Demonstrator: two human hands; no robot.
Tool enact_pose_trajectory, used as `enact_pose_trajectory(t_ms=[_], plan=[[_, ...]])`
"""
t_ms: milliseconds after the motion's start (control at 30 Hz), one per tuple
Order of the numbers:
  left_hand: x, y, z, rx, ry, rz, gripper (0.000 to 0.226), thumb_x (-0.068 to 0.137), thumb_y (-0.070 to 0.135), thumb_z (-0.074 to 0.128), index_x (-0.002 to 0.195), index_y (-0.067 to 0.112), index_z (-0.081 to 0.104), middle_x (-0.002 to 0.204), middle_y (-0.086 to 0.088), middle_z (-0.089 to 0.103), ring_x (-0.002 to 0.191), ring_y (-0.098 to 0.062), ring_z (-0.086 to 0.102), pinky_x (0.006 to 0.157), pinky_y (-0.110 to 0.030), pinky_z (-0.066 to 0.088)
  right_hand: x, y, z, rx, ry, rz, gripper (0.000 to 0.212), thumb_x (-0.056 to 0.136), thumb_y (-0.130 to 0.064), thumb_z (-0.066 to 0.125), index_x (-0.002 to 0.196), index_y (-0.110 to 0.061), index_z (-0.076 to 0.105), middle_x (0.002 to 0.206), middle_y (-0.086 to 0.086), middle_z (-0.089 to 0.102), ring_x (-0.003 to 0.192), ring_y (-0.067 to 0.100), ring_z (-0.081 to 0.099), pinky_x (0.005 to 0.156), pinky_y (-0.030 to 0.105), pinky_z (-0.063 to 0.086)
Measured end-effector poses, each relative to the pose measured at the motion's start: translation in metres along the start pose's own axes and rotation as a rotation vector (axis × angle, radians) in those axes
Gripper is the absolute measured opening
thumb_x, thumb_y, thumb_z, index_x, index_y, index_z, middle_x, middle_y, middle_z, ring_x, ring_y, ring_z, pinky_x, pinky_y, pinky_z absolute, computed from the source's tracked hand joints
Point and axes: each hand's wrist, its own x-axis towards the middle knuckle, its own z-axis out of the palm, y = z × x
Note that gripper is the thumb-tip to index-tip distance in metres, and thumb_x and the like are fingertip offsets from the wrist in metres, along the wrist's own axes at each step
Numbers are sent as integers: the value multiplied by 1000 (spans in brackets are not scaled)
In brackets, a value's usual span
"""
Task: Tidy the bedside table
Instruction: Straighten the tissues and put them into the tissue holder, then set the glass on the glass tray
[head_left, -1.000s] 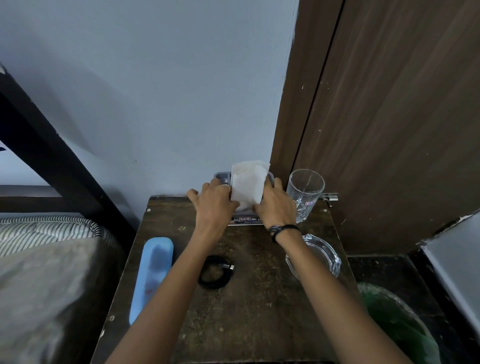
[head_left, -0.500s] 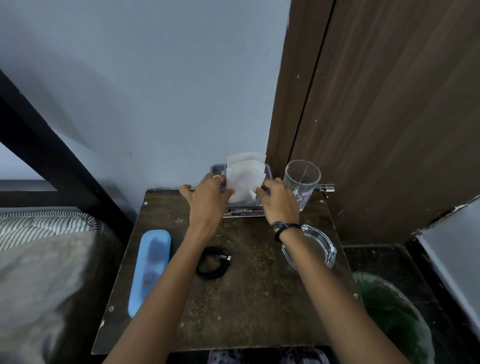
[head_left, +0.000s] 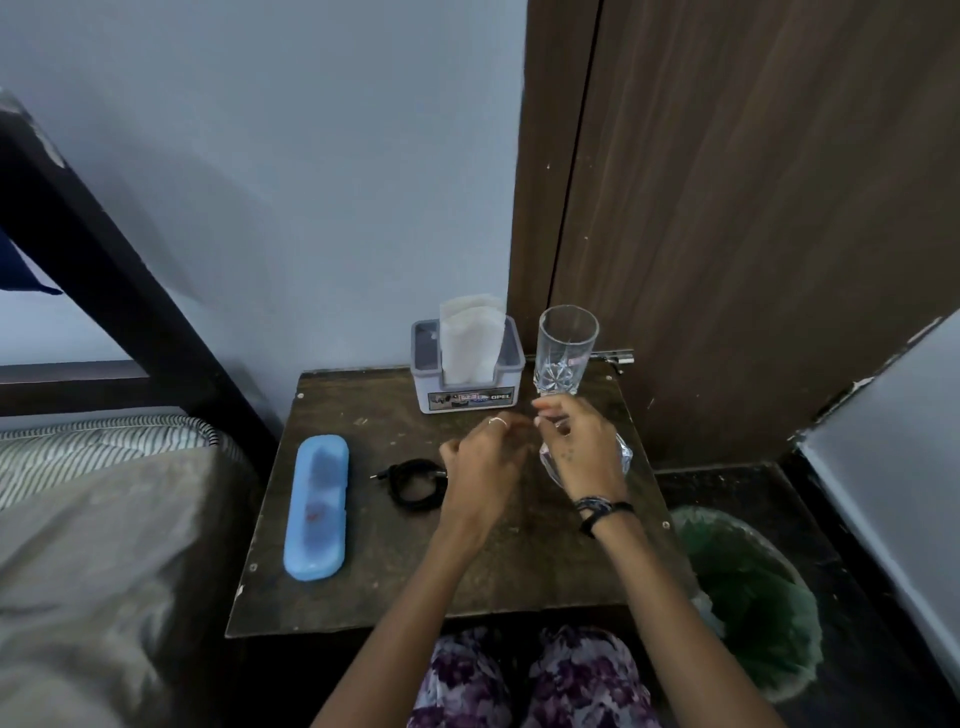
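the napkins (head_left: 471, 343) are now seated upright in the tissue holder (head_left: 466, 387), which stands at the far edge of the surface (head_left: 519, 561), towards its far right corner and close against the wall. half a second ago both hands were still at the holder, pressing the paper in; they have since been drawn back towards the middle of the surface and nothing is held in them. the left grip (head_left: 480, 467) is loosely curled and empty, and the right grip (head_left: 576, 447) is relaxed with fingertips extended, hovering above the glass ashtray (head_left: 621, 454) near the right edge. the napkin step can therefore be judged as finished, and the next item is probably being chosen.

just right of the holder, the drinking glass (head_left: 565, 348) is left upright at the far right corner. a coiled black cable (head_left: 415, 483) lies near the centre, beside the left wrist, and a blue case (head_left: 317, 506) lies along the left edge. these are judged as still to be sorted. a green-lined bin (head_left: 753, 597) stands on the floor beyond the right edge.
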Motion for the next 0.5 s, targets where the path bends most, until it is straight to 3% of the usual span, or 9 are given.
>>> enact_pose_trajectory(t_ms=[100, 200, 267, 400, 500], plan=[[7, 7, 15, -123, -53, -7, 35, 82, 12, 65, 116, 17, 60, 115, 0, 67, 110, -16, 61, 96, -27, 44, -2, 26, -20, 30, 19, 75, 22, 83, -10, 60, 102, -20, 65, 96, -1, 67, 86, 15, 63, 81, 35, 53], [19, 16, 22, -255, -68, -24, 50, 83, 7, 66, 129, 11, 49, 119, 4, 59, 111, -9, 56, 87, -7, 38, 9, 44, -30, 107, 29, 164, 36, 81, -12, 67, 115, -16, 57, 108, 4, 66, 86, 12, 59, 85, 31, 52], [33, 26, 27, -357, -81, -38, 61, 82, 4, 67, 136, 10, 39, 115, 11, 49, 108, -1, 48, 87, -2, 38, 25, 53, -31, 152, 18, 191, 52, 79, -15, 71, 126, -13, 49, 120, 5, 62, 97, 12, 56, 90, 30, 49], [68, 39, 40, -467, -44, -46, 71, 81, 4, 68, 140, 14, 31, 121, 11, 48, 110, 0, 45, 94, -11, 42, 63, 62, -26, 275, -79, 191, 80, 74, -19, 76, 140, -11, 32, 142, 7, 46, 126, 18, 46, 103, 28, 37], [90, 40, 55, -440, 13, -70, 72, 81, 11, 69, 141, 19, 29, 137, 0, 50, 125, -14, 48, 107, -36, 43, 86, 64, -19, 259, -157, 170, 80, 77, -11, 72, 143, -15, 26, 143, 5, 44, 128, 13, 43, 98, 20, 33]])
